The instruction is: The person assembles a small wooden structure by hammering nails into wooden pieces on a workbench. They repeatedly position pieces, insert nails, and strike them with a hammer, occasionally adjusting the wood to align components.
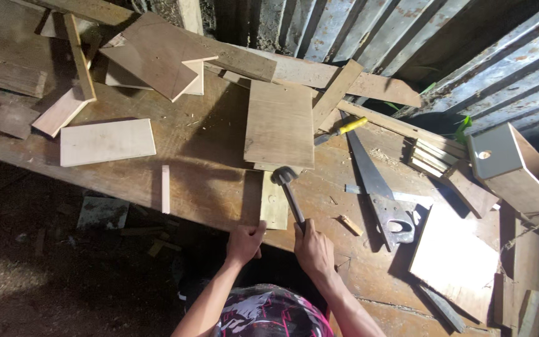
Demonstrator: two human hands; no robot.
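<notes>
Nearest: left hand (245, 242) pinching the near end of a small pale wood strip (274, 206) at the bench (207, 187) edge. Right hand (314, 248), fingers clenched round the hammer (289, 190) handle, head resting on the strip's far end under the brown board (279, 125). Risk: off-centre blow w/ thumb so close could hit it, or split the strip. Saw (375, 187) lies right.

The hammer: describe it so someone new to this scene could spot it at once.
On the long wooden workbench, look at the near edge where the two hands sit. The hammer runs up from the right hand, its dark metal head resting beside a narrow pale board. Unlike the handsaw nearby, it is short and blunt-headed.
</notes>
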